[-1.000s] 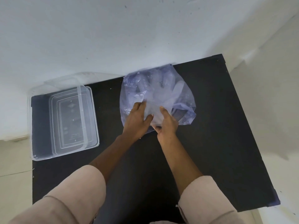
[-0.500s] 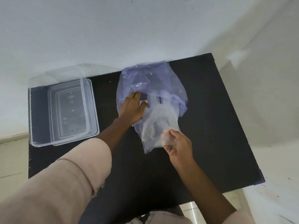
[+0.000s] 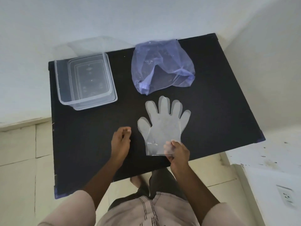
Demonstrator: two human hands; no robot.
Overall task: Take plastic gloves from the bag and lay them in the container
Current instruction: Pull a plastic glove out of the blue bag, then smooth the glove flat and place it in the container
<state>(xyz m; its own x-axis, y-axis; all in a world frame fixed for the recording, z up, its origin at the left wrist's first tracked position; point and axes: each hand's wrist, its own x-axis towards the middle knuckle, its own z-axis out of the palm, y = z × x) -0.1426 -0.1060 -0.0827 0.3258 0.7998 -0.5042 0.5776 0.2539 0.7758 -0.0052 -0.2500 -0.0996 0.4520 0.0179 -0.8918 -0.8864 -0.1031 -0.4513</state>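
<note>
A clear plastic glove (image 3: pixel 164 123) lies spread flat on the black table (image 3: pixel 219 103), its fingers pointing away from me. My right hand (image 3: pixel 176 151) pinches the glove's cuff at the near edge. To the glove's left, my left hand (image 3: pixel 120 141) hovers with loosely curled fingers, holding nothing. The bluish translucent bag (image 3: pixel 161 66) lies crumpled at the back of the table, beyond the glove, with its mouth facing me. The clear rectangular container (image 3: pixel 63 85) stands at the back left with nothing visible in it.
The table stands against a white wall. Its near edge runs just below my hands, with tiled floor and my foot (image 3: pixel 136 180) beneath. A wall socket (image 3: pixel 285 195) sits at the lower right.
My right hand has pulled the glove fully out of the bag and spread it on the table near me. My left hand has let go of the bag and moved back toward me.
</note>
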